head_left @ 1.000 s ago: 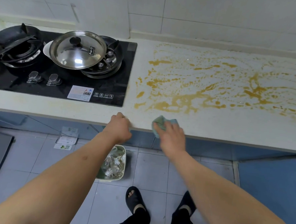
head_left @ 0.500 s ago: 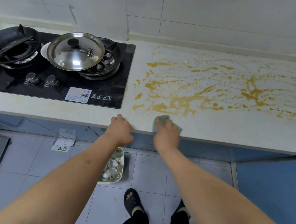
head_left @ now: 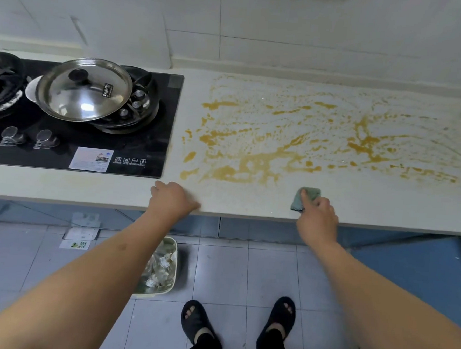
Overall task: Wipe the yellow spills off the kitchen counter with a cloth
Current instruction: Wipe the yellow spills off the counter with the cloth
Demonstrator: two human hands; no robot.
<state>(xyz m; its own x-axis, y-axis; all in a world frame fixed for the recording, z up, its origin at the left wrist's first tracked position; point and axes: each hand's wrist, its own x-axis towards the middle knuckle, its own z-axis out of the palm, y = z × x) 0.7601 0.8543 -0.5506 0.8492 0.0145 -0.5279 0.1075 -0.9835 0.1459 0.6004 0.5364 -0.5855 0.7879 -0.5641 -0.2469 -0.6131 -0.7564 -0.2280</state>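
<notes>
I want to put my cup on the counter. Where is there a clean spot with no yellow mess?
The clean strip runs along the counter front edge, between the yellow spills and the edge, right of the cloth held by the right hand. Another bare strip lies in front of the stove, left of the left hand. The middle and back are all splattered.

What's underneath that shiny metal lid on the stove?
The steel lid sits tilted over a white pot rim on the right burner of the black hob. The lid hides whatever is in the pot.
</notes>
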